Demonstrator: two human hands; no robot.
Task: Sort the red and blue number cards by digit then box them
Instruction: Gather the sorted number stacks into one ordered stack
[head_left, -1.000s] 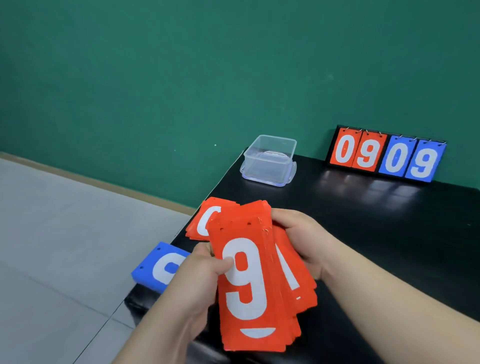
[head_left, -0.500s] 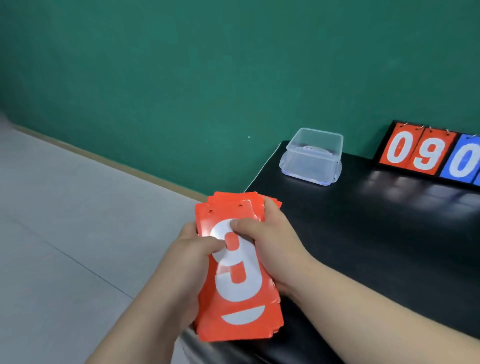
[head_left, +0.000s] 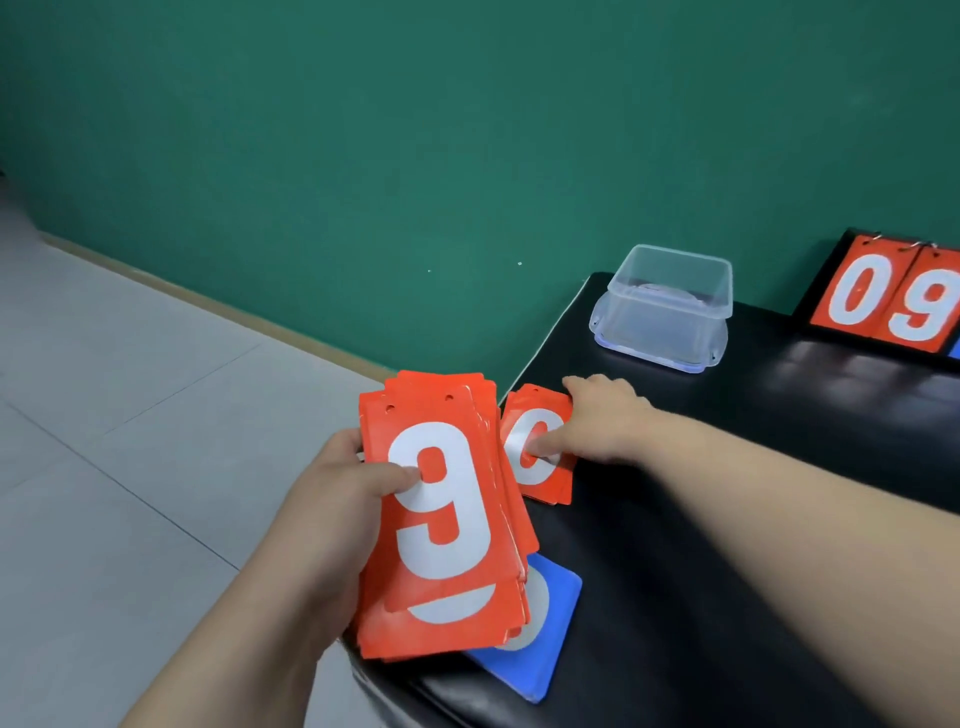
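Observation:
My left hand (head_left: 337, 499) grips a thick stack of red number cards (head_left: 441, 530), a white 9 on top, thumb across its face. My right hand (head_left: 602, 421) reaches to a small pile of red cards showing a 0 (head_left: 540, 447) on the black table (head_left: 727, 571); thumb and fingers pinch that pile's right edge. A blue card pile (head_left: 545, 644) lies near the table's front left corner, partly hidden under the red stack. A clear plastic box (head_left: 670, 306) stands at the back left of the table.
A flip scoreboard (head_left: 893, 306) reading 0 and 9 in red stands at the back right, cut off by the frame edge. The table's left edge drops to a grey tiled floor (head_left: 130, 441). A green wall is behind.
My right hand left the held stack and moved right and forward to the red 0 pile. The left hand now holds the stack alone. The view swung left, then back.

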